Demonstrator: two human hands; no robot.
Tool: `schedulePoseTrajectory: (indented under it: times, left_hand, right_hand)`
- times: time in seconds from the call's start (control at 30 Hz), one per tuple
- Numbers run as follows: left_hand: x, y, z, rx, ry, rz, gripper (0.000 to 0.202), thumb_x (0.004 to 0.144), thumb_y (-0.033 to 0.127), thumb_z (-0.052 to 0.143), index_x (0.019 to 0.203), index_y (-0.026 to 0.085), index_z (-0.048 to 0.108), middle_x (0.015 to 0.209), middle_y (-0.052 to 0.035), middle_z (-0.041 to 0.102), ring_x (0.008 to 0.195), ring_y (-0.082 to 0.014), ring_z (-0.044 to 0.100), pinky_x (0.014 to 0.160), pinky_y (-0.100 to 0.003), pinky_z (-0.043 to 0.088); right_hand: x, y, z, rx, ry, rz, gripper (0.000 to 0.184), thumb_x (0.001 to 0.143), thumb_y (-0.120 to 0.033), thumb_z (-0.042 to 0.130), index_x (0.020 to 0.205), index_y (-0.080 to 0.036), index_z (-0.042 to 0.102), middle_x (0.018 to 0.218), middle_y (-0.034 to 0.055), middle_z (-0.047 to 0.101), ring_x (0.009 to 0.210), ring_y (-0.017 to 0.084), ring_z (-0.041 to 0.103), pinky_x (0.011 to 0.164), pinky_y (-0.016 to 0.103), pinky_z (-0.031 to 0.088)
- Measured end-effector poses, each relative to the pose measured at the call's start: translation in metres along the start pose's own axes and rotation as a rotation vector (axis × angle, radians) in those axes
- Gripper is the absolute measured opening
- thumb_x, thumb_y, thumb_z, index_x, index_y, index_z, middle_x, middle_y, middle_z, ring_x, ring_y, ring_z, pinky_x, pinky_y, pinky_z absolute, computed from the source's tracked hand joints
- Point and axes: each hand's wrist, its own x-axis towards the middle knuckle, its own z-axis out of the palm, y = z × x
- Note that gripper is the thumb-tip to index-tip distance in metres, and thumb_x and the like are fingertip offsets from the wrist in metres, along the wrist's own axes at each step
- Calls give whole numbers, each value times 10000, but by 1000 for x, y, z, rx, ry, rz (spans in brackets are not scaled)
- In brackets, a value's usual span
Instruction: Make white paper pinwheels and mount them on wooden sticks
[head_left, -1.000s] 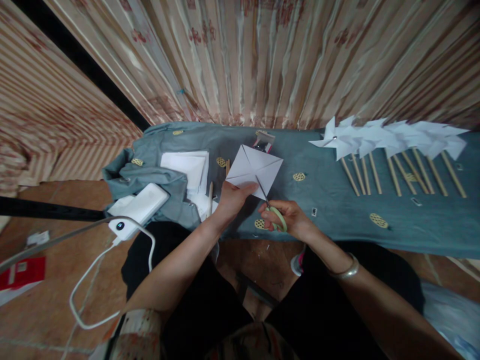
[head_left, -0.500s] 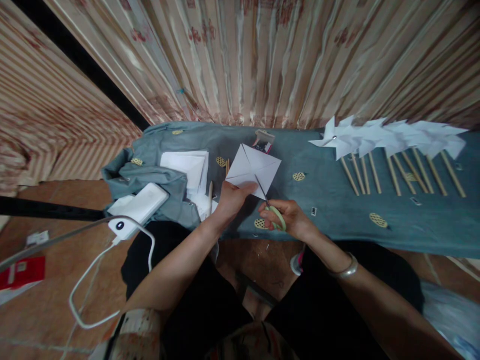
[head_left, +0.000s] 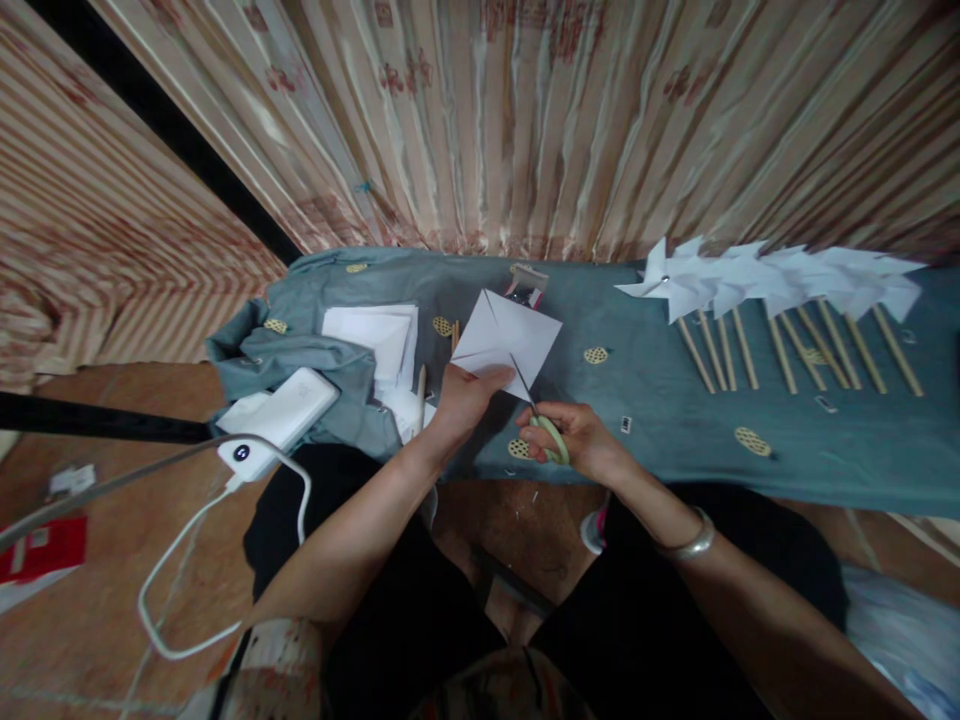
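A square white sheet of paper (head_left: 517, 330) is held up over the cloth, one corner toward me, with diagonal lines running in from its corners. My left hand (head_left: 466, 398) pinches its near left edge, thumb on top. In my right hand (head_left: 570, 435) are scissors with pale green handles (head_left: 551, 440). Their dark blades lie at the paper's near right part, pointing toward its middle. The blades look nearly closed, and part of them may be hidden by the paper.
Several white paper pinwheels (head_left: 780, 280) on wooden sticks lie in a row at the right. White paper sheets (head_left: 375, 335) and a pencil-like stick (head_left: 421, 390) are at the left. A white power bank (head_left: 289, 415) with a cable rests near my left knee. A small clear box (head_left: 529, 287) sits behind the paper.
The scissor handles have come slightly closer together at the paper. My left hand and the sheet stay nearly in place; the view has shifted a little.
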Motion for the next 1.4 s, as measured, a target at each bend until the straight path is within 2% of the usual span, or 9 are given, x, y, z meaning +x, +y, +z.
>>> schedulePoseTrajectory:
  times: [0.23,0.37,0.6,0.7,0.97,1.13,1.23,1.33,1.4]
  left_hand:
    - [5,2,-4,-51,4,46,269,569,226,756,817,147,690,818,-43,721,769,-176,659,788,-321,521]
    - [5,3,-7,-86,3,10,254,556,239,763,777,138,687,798,-57,723,744,-193,659,765,-343,536]
    - [-6,-12,-2,-61,-103,-50,327,532,191,777,842,125,699,898,-80,737,810,-192,671,858,-349,509]
    - [-13,-19,3,-28,-153,-101,389,499,179,800,873,128,707,921,-85,743,838,-208,675,885,-360,498]
    - [-18,-27,9,86,-341,-190,291,521,199,792,798,142,722,840,-56,747,788,-199,674,825,-339,508]
    - [-14,-29,11,206,-371,-210,221,535,243,799,678,135,671,648,-15,687,596,-147,627,641,-278,513]
    - [-10,-21,6,193,-427,-224,318,571,316,792,808,146,666,686,-16,686,580,-148,636,574,-260,505]
    - [-4,-6,-11,424,-391,-86,311,732,431,670,879,157,671,695,-26,672,498,-142,598,506,-259,465]
    - [3,2,-26,650,-276,133,268,808,424,597,862,177,684,707,-25,665,533,-147,587,569,-278,477]
  right_hand:
    - [-13,4,-12,-141,5,-4,405,598,-495,808,778,-167,653,541,-47,575,476,95,511,466,227,405]
    - [-27,4,-36,-466,49,-112,406,681,-529,744,859,-173,666,529,-48,561,459,103,490,445,227,353]
    - [-47,-8,-80,-1397,600,-26,410,830,-423,596,1127,-140,613,716,104,714,672,275,685,588,316,445]
    - [-48,-9,-90,-1586,700,62,410,853,-403,556,1126,-100,597,698,155,706,675,315,689,581,336,439]
    - [-37,-16,-101,-1641,719,94,356,861,-399,543,1043,-99,601,739,194,707,743,337,700,647,380,475]
    - [-30,-16,-109,-1632,712,7,362,895,-363,479,1089,-82,600,745,214,700,728,342,688,639,403,485]
    - [-28,-15,-110,-1641,692,26,344,901,-347,456,1054,-92,629,744,211,696,722,347,682,625,408,483]
    - [-28,-14,-110,-1639,682,39,346,902,-357,452,1008,-98,658,732,208,686,714,347,675,624,413,478]
    - [-29,-13,-110,-1630,688,26,360,905,-374,449,982,-101,670,726,207,676,713,340,667,629,413,475]
